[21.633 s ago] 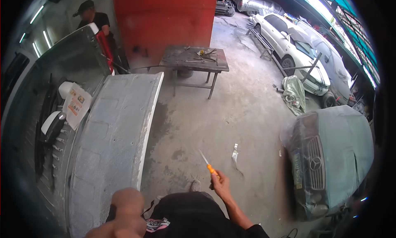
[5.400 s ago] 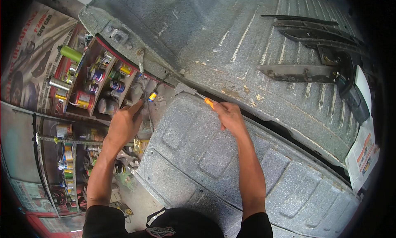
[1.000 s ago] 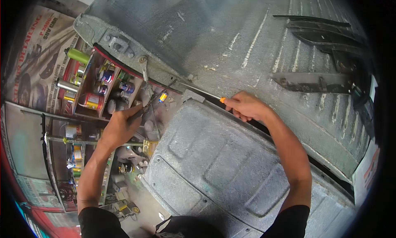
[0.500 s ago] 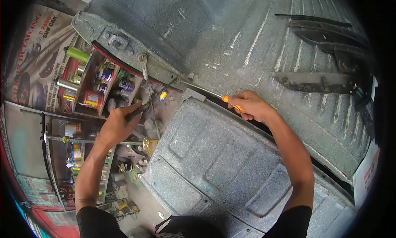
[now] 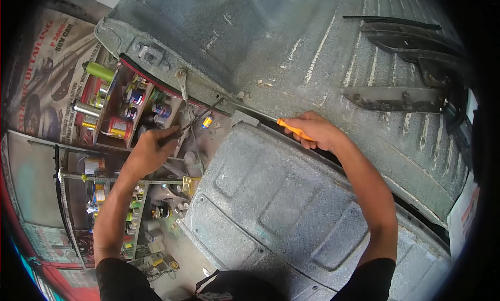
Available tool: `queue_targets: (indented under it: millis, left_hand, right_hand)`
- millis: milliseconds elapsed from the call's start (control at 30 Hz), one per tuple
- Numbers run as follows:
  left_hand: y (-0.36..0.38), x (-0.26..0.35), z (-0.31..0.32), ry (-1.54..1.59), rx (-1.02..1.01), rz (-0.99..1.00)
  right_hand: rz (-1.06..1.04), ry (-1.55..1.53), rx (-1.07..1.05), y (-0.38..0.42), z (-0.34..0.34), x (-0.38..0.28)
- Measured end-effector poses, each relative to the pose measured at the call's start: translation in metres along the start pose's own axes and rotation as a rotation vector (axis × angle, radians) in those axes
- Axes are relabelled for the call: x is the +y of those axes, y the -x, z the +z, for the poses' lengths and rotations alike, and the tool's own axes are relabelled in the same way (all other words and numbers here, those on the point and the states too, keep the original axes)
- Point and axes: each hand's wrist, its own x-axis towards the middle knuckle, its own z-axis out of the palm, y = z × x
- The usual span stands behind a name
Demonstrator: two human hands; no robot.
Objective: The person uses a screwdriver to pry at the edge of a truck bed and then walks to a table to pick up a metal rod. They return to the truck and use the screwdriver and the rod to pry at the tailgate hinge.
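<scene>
My right hand (image 5: 317, 131) is closed around the orange handle of a screwdriver (image 5: 294, 129). Its metal shaft points left along the gap between the truck bed (image 5: 271, 45) and the lowered tailgate (image 5: 286, 197); the tip lies near the bed's corner. On the left, my left hand (image 5: 148, 152) pinches a thin dark strip (image 5: 195, 119) that runs up toward that same corner. What kind of piece it is I cannot make out. Close by, a metal hinge strap (image 5: 183, 84) hangs from a bolt on the bed's side.
Shelves hold several paint cans (image 5: 120, 128) and bottles to the left. A detailing banner (image 5: 47, 77) hangs behind them. Black trim pieces (image 5: 401, 99) lie on the bed at right. A small yellow-and-blue container (image 5: 207, 123) is below the bed corner.
The screwdriver handle has turned and moved slightly left in my right hand. My left hand has shifted slightly left and down, still pinching the dark strip.
</scene>
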Motion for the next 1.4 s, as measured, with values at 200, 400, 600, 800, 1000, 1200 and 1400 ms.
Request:
queue_targets:
  millis: [200,400,600,800,1000,1200,1400]
  left_hand:
    - [-0.002,-0.006,-0.002,0.023,-0.016,-0.023]
    - [-0.006,-0.008,-0.003,0.056,-0.01,-0.02]
    - [-0.004,-0.003,-0.004,0.014,-0.009,-0.028]
    - [-0.005,-0.016,0.0,0.036,-0.009,0.023]
    - [-0.004,-0.014,-0.001,0.065,0.006,-0.007]
    - [-0.007,-0.02,0.002,0.081,0.036,0.069]
    - [-0.003,-0.014,0.0,0.047,-0.032,0.009]
  right_hand:
    - [-0.505,0.963,0.427,-0.013,0.014,0.018]
    - [-0.838,1.105,0.66,-0.014,0.021,0.031]
    - [0.009,0.294,-0.009,-0.001,0.006,-0.011]
    - [-0.794,1.22,0.638,-0.023,0.029,0.041]
    - [-0.338,0.629,0.299,-0.011,0.019,0.017]
    - [-0.057,0.175,-0.105,-0.002,0.006,-0.002]
    - [-0.807,1.492,0.724,-0.002,0.036,0.03]
